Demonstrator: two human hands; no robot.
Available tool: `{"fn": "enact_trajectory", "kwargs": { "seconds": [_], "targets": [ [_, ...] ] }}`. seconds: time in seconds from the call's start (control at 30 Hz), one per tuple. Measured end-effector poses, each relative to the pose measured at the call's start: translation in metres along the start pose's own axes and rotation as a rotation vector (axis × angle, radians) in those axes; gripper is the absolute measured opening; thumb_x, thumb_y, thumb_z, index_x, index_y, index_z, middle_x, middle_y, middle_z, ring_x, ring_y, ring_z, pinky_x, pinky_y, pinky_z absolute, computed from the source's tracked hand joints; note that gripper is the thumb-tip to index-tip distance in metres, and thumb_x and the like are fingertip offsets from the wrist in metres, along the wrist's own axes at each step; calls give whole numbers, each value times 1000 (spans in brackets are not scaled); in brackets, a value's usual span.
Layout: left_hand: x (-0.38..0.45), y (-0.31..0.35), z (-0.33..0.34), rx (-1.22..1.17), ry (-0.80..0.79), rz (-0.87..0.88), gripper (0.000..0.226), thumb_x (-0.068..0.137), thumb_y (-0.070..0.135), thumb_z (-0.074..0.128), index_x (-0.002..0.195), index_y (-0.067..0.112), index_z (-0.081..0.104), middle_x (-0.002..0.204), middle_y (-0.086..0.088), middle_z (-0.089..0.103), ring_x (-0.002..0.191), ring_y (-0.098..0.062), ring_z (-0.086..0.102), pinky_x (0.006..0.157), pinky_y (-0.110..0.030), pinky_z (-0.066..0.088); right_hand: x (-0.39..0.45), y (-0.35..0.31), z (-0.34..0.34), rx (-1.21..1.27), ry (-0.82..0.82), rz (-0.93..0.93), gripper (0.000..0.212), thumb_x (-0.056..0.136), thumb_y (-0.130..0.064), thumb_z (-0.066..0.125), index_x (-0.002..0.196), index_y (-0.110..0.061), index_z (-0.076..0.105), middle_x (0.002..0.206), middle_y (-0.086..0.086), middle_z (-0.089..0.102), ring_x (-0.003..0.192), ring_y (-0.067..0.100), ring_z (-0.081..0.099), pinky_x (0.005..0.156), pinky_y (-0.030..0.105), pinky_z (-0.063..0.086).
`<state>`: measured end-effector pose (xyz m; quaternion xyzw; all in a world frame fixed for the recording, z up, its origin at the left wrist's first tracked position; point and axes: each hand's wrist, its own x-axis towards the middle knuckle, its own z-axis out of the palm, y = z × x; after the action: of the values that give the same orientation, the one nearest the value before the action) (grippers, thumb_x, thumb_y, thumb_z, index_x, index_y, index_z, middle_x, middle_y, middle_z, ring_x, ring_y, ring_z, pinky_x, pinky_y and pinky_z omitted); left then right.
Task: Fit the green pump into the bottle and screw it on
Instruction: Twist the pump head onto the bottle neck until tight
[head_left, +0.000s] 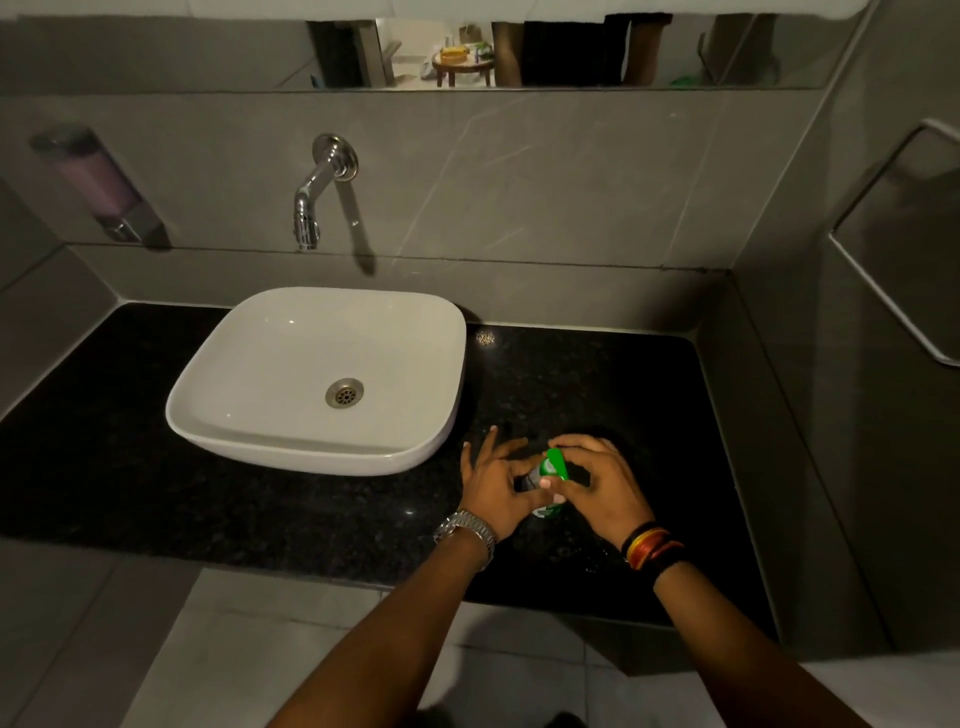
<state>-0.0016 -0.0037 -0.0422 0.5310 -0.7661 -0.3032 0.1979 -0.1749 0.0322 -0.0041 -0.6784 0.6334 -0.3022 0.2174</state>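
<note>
Head view, dim bathroom. Both hands meet over the black counter (311, 519), just right of the white basin (218, 421)

Bottle (545, 512) sits between the palms, low over the counter; I can't tell if its base touches. Most of it is hidden, only a sliver of pale label with green print shows under the fingers

Left hand (493, 483): thumb and forefinger curled round the bottle's upper part, the other fingers splayed wide and free. Metal watch (465, 530) on that wrist

Right hand (597, 478): fingers bent down over the green pump (555, 462), closed on its head. Coloured bangles (652, 545) on that wrist

Pump stands atop the bottle, tilted a little to the left. Whether its collar has caught the thread is hidden

My read: small plastic bottle, light, likely thin-walled, so a hard squeeze would flex it; glossy plastic could slip under the twist. Best hold is the left hand firm near the shoulder, the right on the collar under the head, since a pump head may spin freely without turning the thread
</note>
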Motion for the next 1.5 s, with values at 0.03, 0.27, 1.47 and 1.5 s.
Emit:
{"fn": "enact_trajectory", "kwargs": {
  "seconds": [0.03, 0.27, 1.47, 1.5],
  "targets": [
    [0, 1, 1, -1, 8, -4, 67, 64, 77, 56, 121, 44, 66, 149, 7, 48, 152, -20, 9, 119, -53, -13, 0, 0, 1, -26, 10, -25, 30, 79, -32, 78, 107, -19, 77, 117, -14, 62, 109, 3, 44, 101, 28, 45],
    [-4, 3, 10, 21, 117, -1, 56, 72, 67, 57, 119, 39, 70, 147, 7, 50, 152, -20, 11, 120, -54, -11, -11, -4, 12, -205, 130, 38, 33, 82, -40, 73, 110, -23, 76, 118, -6, 71, 109, 20, 57, 106, 40, 37],
    [2, 21, -17, 136, -47, -42, 50, 68, 63, 76, 112, 38, 73, 152, 4, 45, 153, -27, 6, 117, -57, -14, 5, -38, -7, 621, -28, 721, 24, 78, -22, 82, 88, 0, 79, 82, 12, 78, 84, 25, 74, 62, 23, 52],
    [2, 23, -19, 139, -56, -45, 51, 69, 63, 75, 113, 38, 72, 153, 3, 45, 153, -27, 5, 117, -57, -15, 4, -40, -12, 623, -41, 713, 24, 78, -23, 82, 87, -1, 79, 81, 11, 78, 83, 23, 74, 61, 22, 51]
  ]
}}
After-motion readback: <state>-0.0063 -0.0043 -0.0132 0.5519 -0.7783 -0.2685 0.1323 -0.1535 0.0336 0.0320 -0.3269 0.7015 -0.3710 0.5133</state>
